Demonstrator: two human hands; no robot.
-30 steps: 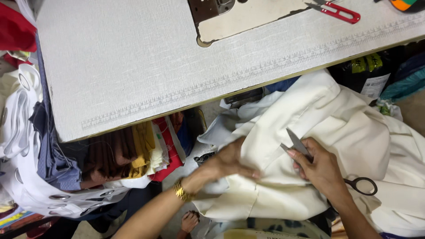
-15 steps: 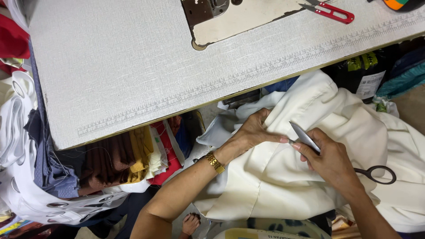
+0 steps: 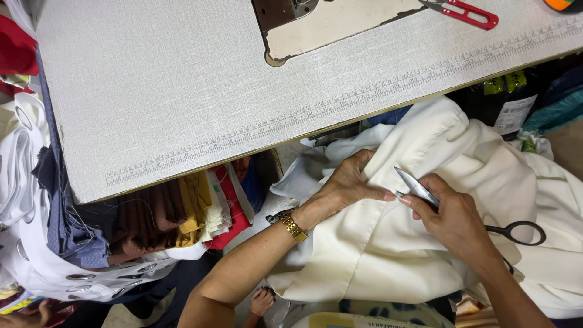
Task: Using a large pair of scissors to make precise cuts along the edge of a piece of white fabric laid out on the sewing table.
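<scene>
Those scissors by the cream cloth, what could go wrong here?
The scissors blades point toward the left hand fingertips pinching the cream cloth, so a slip might nick a finger. The cloth is bunched in folds, so the blades could catch a layer underneath. The right hand grips near the blades, which may lessen control.

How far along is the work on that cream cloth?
No cut shows in the cream cloth. In hand: the left hand pinches a fold while the right hand holds the scissors, blades barely parted, at that spot. The snipping itself looks left to do.
</scene>
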